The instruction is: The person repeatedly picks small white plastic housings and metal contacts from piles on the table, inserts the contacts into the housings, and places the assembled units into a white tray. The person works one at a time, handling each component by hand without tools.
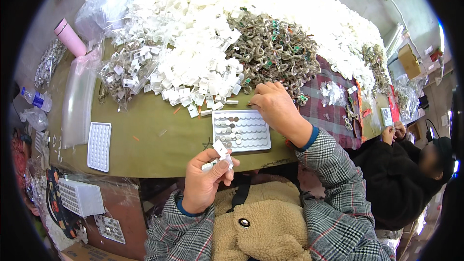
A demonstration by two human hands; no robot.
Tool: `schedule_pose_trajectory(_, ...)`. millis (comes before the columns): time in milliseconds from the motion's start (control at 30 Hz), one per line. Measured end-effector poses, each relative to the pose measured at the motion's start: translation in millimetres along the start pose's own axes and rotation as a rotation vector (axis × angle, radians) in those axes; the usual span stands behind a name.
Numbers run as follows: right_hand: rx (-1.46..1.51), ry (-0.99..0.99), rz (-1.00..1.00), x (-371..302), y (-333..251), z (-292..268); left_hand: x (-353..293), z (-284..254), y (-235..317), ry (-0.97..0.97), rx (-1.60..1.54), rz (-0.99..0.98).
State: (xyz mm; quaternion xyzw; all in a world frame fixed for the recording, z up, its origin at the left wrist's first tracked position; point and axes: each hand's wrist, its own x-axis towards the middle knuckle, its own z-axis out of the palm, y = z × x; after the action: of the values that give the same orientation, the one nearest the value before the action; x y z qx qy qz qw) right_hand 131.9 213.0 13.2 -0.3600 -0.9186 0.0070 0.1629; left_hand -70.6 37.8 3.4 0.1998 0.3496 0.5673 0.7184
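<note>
Tan fleece garment [270,217] nearest. Left hand [205,174] clamped on white plastic pieces [221,148], near part-filled celled tray [257,141]. Right hand [280,108] by tray's far-right corner, fingers curled; grip, cannot tell. Likely tray-filling; next calls for precise placing.

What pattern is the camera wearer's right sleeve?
The right sleeve: grey check with thin red lines, best seen in the head view.

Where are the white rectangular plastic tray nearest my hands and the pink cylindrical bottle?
White rectangular plastic tray [254,134], head view: its bare compartments.
Pink cylindrical bottle [71,38], head view: middle of its side.
</note>
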Motion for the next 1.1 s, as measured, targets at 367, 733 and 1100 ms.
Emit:
schedule_pose_trajectory(367,0.642,0.232,0.320,9,8,-21,-5,3,1,0.005,-0.086,0.016)
schedule_pose_trajectory(733,1.899,0.643,0.408,-32,-12,-41,-16,22,-13,0.022,-0.076,0.028)
schedule_pose_trajectory(1100,1.874,0.098,0.600,-91,-121,-43,-20,22,-24,-0.030,-0.066,0.103)
